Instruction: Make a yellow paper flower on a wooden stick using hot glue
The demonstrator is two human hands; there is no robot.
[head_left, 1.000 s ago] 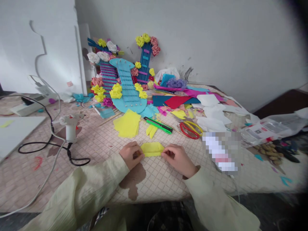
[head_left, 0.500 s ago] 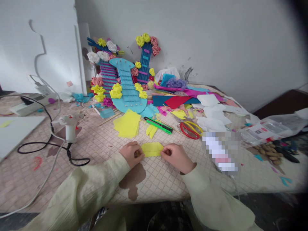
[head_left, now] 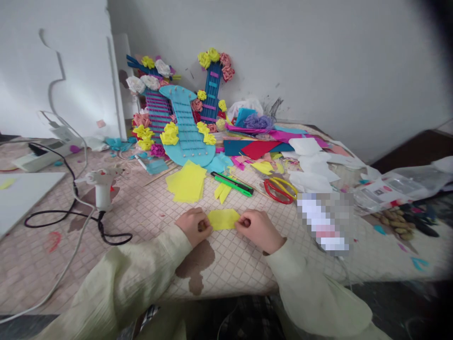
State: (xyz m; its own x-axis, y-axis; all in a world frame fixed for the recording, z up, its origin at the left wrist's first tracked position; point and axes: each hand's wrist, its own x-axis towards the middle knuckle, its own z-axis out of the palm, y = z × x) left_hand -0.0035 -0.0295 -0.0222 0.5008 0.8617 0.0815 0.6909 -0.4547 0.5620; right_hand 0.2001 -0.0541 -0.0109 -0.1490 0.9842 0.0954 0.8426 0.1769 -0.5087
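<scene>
A small piece of yellow crepe paper point(head_left: 223, 219) is stretched flat between my hands, just above or on the tablecloth; I cannot tell which. Its left end is pinched in my left hand point(head_left: 193, 224), and my right hand point(head_left: 258, 230) pinches the right end. Just beyond it lies a stack of yellow paper sheets point(head_left: 187, 182). A green utility knife point(head_left: 233, 184) rests across some narrow yellow paper strips point(head_left: 222, 192). To the right of the knife are scissors point(head_left: 279, 190) with red and yellow handles.
On the left stands a white glue gun point(head_left: 103, 189) with a black cord point(head_left: 42, 223). Paper-flowered instrument shapes, one a light-blue harp-like board point(head_left: 186, 123), lean at the back. A plastic bag point(head_left: 396, 186), paper scraps point(head_left: 314, 167) and a blurred-out object point(head_left: 322, 224) lie at the right.
Both hands keep their pinch on the yellow paper in nearly the same place. A fold line along the paper's lower edge no longer shows. The view has shifted slightly.
</scene>
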